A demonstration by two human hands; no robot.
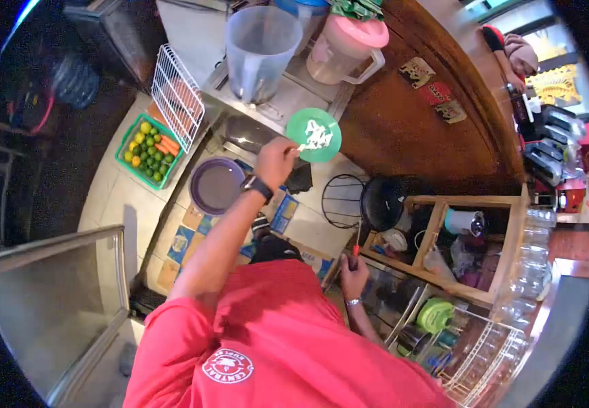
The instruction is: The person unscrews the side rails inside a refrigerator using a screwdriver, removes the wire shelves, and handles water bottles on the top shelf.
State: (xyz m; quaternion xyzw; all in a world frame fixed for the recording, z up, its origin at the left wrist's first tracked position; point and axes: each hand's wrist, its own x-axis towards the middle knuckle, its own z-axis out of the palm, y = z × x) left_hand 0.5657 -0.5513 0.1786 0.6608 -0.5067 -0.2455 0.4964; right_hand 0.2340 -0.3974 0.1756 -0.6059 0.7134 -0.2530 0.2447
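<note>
My left hand (277, 163), with a dark watch on its wrist, reaches to the edge of a green plate (296, 124). Its fingers are pinched on a small pale piece (300, 147). White slivers (318, 136) of the same look lie heaped on the plate, which rests near the counter's edge. Lower and to the right, my right hand (354, 272) is closed around a small knife (356, 249) with a red and dark handle. Its thin blade points away from me. A metal band circles the right wrist.
A large clear pitcher (260, 47) and a pink-lidded jug (349, 51) stand behind the plate. On the floor are a purple basin (216, 185) and a green basket (122, 146) of limes and carrots. An open wooden cabinet (468, 294) is at right; another person (520, 58) sits beyond.
</note>
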